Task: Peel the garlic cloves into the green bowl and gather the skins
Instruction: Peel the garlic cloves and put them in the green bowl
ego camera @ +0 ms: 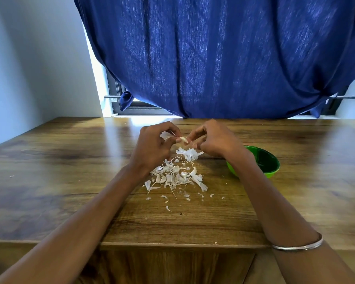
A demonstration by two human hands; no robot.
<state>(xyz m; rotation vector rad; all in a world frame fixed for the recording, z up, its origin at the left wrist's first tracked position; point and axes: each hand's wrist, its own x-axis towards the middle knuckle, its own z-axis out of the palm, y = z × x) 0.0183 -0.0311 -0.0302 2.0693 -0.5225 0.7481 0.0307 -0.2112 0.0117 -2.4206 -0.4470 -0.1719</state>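
head view: we find both hands raised just above the wooden counter (193, 222), meeting over the far end of a scatter of skins (176, 177). the left hand (154, 144) and the right hand (215, 140) each pinch one small garlic clove (183, 139) between curled fingers; it sits in the gap between the two hands. a tufted shred of skin (190, 153) lies directly below them. the green bowl (260, 162) stands to the right, partly behind the right forearm; we cannot tell what it contains.

risks, in our judgement: the clove is small and could slip from the pinch, dropping into the skins rather than the bowl. the right forearm passes close over the bowl's near rim and may knock it. loose flakes already stray toward the near edge, so careless gathering could sweep them off the counter.
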